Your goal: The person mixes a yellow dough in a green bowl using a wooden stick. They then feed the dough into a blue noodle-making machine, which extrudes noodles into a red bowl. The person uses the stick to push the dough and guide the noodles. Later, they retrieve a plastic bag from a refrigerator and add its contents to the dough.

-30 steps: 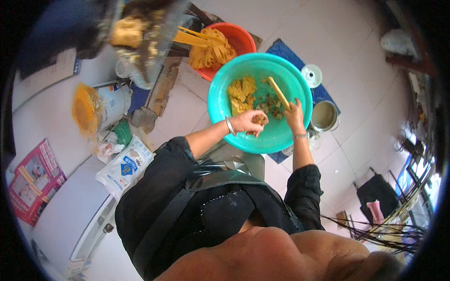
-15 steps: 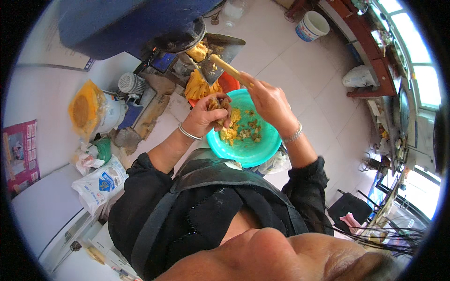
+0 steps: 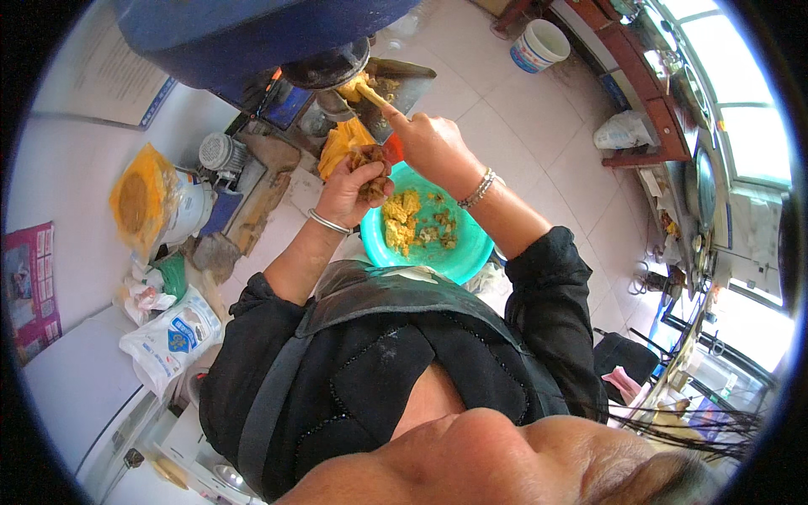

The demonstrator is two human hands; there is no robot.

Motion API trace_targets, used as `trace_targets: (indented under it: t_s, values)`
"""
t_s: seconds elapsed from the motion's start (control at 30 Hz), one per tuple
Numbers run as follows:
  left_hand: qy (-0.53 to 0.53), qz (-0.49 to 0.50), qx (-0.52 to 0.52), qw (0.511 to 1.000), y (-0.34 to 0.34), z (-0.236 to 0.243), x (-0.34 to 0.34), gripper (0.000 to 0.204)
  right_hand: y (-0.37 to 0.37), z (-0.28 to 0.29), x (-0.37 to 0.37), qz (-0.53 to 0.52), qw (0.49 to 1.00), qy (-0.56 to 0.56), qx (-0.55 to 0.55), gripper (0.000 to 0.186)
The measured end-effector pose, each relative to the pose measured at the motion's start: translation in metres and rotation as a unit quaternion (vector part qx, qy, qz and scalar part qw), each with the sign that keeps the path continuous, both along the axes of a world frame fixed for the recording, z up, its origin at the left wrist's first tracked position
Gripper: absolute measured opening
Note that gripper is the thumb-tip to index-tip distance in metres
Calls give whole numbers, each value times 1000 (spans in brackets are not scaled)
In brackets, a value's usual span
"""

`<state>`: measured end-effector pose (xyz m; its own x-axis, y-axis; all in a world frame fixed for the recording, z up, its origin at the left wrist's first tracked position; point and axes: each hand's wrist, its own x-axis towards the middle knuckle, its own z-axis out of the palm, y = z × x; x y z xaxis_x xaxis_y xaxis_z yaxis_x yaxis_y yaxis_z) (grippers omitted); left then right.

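Observation:
My left hand (image 3: 343, 195) is closed round a clump of brown, crumbly dough (image 3: 370, 158) above the left rim of a turquoise basin (image 3: 481, 252). My right hand (image 3: 436, 150) grips a pale wooden stick (image 3: 370, 94), its index finger pointing along it. The stick's far end touches yellow dough (image 3: 350, 87) at the round dark mouth (image 3: 330, 66) of a blue machine (image 3: 252, 42). Inside the basin lie a heap of yellow crumbly dough (image 3: 401, 220) and several brownish bits (image 3: 438, 229). Beneath the mouth, folded yellow strips (image 3: 343, 141) lie by an orange-red container (image 3: 394, 148), mostly hidden.
A metal tray (image 3: 414, 82) with yellow crumbs adjoins the machine's mouth. Left of it are a grey motor (image 3: 223, 154) and a bucket (image 3: 189, 206) with a yellow bag. A white bucket (image 3: 540, 46) stands on the tiled floor, near a dark red cabinet (image 3: 665, 135).
My right hand has pushed the stick forward and left, bringing its tip up to the dough at the machine's mouth. My left hand has shifted slightly left, still holding the brown dough.

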<state>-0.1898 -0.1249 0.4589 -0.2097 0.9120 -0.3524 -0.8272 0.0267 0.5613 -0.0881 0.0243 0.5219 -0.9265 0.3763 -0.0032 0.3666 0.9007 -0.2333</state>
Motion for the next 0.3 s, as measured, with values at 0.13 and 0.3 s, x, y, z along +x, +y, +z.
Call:
trace_targets:
  t_s: [0.13,0.3]
  values:
    - [-2,13,14,1000,0,0,-2,21,1,-8,-6,-14,1000,3,9,52]
    - [9,46,26,999,-4,4,-1,25,2,-12,-13,-24,1000,3,9,53]
